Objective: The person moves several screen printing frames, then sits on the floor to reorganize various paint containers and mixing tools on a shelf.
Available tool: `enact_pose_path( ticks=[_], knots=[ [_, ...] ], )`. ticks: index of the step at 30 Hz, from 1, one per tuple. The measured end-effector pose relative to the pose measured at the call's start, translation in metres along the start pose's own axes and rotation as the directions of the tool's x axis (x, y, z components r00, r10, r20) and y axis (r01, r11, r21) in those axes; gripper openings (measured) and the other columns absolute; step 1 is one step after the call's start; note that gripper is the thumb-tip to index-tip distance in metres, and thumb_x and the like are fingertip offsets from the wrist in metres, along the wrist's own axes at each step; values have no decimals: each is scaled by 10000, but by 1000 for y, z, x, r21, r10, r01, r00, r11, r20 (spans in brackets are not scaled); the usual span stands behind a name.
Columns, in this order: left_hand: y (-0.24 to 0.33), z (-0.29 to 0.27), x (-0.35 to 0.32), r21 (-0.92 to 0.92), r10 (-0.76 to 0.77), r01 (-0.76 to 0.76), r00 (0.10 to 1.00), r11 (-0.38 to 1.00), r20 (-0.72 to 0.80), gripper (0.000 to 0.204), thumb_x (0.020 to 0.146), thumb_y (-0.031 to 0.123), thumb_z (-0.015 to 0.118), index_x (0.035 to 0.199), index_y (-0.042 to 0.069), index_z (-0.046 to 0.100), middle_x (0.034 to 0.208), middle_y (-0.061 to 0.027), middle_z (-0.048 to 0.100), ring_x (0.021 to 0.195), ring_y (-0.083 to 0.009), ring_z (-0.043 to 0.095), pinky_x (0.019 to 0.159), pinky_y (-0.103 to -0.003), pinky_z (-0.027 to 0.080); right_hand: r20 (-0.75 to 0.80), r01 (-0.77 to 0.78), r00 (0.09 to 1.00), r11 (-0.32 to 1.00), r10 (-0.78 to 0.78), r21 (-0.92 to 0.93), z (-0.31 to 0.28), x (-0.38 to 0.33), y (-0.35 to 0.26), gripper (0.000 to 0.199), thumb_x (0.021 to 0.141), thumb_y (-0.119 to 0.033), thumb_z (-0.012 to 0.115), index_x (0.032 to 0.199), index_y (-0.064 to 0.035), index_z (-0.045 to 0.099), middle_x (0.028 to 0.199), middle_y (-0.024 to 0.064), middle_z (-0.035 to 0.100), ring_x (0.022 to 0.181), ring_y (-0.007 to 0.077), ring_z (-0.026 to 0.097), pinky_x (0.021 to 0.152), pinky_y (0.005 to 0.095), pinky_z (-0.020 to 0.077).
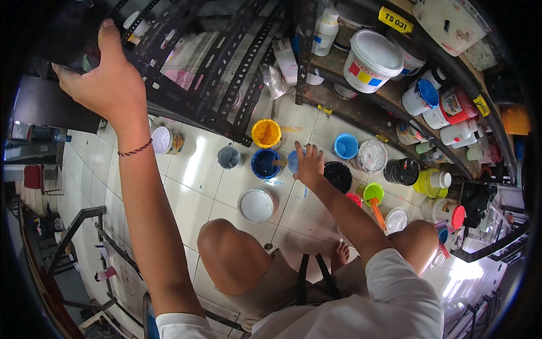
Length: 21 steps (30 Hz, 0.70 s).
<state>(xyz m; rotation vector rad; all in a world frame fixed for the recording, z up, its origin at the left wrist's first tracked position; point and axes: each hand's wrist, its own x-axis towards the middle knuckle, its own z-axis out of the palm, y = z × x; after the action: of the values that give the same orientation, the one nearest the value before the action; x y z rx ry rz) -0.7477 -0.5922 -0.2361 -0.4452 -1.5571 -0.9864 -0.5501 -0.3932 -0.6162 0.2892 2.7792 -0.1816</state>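
My left hand (104,79) is raised at the upper left, against a dark part of the black slotted-metal rack (192,96). Its thumb and one finger are spread wide; the other fingers are hidden. Low over the floor, my right hand (309,163) curls around a small light-blue cup (292,162), partly covered by the fingers. Just left of it stands a pail of dark-blue paint (265,165) with a flat wooden stick (279,163) across its right side. A pail of yellow paint (266,133) is behind, and a black-filled pail (337,177) is right of my hand.
Around these are a grey pail (229,157), a white-topped tub (256,205), a bright-blue pail (345,146) and a lime-green pail (372,193) with an orange tool (377,214). Shelves of paint tubs (372,61) rise at the right. Blue drips mark the tiled floor (189,195).
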Motion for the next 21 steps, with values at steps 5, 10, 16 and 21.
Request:
enact_pose_path(
  ticks=[5, 10, 16, 21],
  knots=[
    [2, -4, 1, 8, -119, 119, 992, 993, 51, 624, 766, 303, 755, 1219, -58, 523, 1202, -220, 510, 1098, -300, 517, 974, -382, 376, -66, 5, 998, 1000, -5, -3, 4, -2, 0, 1108, 562, -415, 853, 1459, -198, 240, 1255, 152, 476, 1225, 330, 432, 1038, 549, 303],
    [8, -4, 1, 9, -143, 143, 985, 990, 92, 641, 767, 306, 756, 1236, -59, 516, 1220, -221, 505, 1098, -307, 518, 983, -383, 374, -32, -15, 999, 1000, 15, 9, -5, 4, 6, 1056, 560, -436, 843, 1422, -195, 281, 1230, 172, 487, 1183, 328, 468, 1002, 540, 326],
    [5, -6, 3, 35, -135, 132, 986, 991, 95, 661, 763, 315, 761, 1236, -73, 511, 1245, -235, 496, 1117, -312, 511, 992, -379, 372, -160, -67, 984, 995, 77, 67, -39, 23, 26, 1051, 561, -450, 833, 1406, -143, 290, 1185, 180, 506, 1145, 346, 497, 969, 517, 356],
    [2, -4, 0, 29, -122, 121, 992, 992, 35, 674, 760, 320, 760, 1224, -99, 508, 1228, -235, 526, 1111, -307, 525, 996, -373, 371, -376, -213, 885, 957, 274, 196, -101, 69, 64, 994, 561, -439, 840, 1343, -68, 352, 1165, 192, 522, 1113, 362, 525, 923, 503, 410]
  ],
)
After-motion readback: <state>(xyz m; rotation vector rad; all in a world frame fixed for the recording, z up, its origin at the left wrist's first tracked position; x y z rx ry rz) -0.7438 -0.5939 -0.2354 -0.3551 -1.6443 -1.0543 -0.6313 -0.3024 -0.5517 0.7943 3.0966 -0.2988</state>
